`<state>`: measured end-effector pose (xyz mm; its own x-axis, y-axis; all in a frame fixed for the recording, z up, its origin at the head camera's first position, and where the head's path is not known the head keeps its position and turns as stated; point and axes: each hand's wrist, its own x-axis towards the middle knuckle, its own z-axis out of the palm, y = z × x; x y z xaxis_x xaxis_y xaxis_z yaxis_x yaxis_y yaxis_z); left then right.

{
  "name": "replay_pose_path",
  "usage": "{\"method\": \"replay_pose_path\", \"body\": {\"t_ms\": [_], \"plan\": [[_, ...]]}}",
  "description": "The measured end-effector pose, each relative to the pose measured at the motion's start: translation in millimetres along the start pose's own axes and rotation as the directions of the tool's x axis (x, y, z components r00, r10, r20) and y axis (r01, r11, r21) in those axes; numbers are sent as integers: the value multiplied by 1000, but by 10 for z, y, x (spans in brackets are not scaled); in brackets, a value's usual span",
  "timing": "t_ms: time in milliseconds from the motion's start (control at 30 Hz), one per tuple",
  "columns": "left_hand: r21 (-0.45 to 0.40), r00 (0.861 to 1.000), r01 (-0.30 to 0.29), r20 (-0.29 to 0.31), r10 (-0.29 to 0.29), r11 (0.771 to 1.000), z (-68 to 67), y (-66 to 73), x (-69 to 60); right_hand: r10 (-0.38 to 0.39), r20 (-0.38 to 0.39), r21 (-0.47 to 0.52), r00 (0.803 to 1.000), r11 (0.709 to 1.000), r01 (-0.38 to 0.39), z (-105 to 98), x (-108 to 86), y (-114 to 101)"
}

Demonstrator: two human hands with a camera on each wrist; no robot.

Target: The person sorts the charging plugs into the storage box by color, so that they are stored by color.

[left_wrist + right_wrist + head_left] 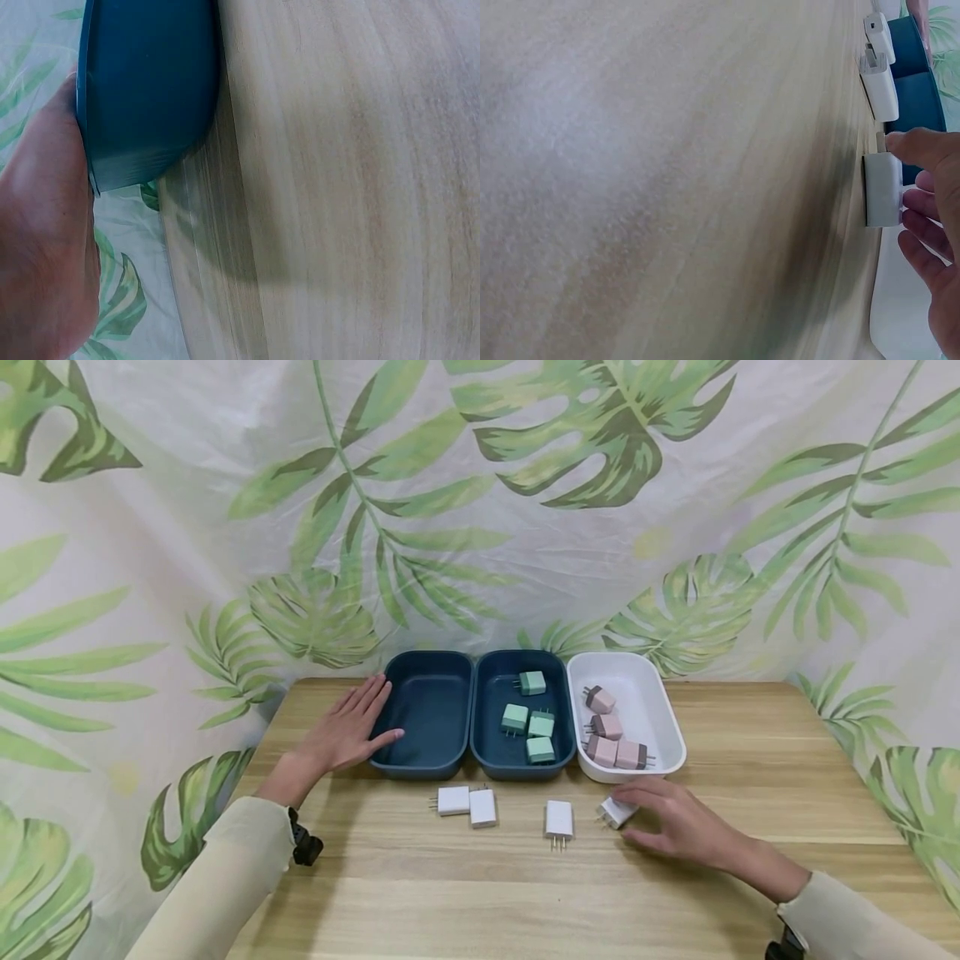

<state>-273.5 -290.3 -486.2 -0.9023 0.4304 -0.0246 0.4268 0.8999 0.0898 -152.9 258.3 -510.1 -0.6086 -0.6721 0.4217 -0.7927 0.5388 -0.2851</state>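
The right hand is hovering at a white charger by its fingertips, pinching or not impossible to tell, an off-centre grab risking a slip, while the left hand is resting straight-fingered on the dark-blue tray.

A pale, lightly creased cloth hangs behind the bench and along both its sides. It is printed with green palm fronds, broad split leaves and faint yellow patches. The bench top is light brown with streaky wood grain running from side to side, and its back edge meets the cloth. The light is soft, and blurred shadows fall across the wood.
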Motion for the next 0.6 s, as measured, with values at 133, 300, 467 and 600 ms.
{"method": "replay_pose_path", "body": {"t_ms": [133,300,467,600], "plan": [[2,1000,0,4,0,1000,4,-8,11,-11,-15,9,1000,1000,11,9,-7,-17],[6,1000,1,5,-1,1000,8,-13,12,-1,-26,25,1000,1000,2,19,-20,-42],[7,1000,-4,-15,5,1000,23,-15,3,18,-40,26,999,1000,-17,54,-38,-62],[13,1000,-7,-18,7,1000,16,-9,2,48,-45,45,998,998,-46,88,-59,-73]]}}
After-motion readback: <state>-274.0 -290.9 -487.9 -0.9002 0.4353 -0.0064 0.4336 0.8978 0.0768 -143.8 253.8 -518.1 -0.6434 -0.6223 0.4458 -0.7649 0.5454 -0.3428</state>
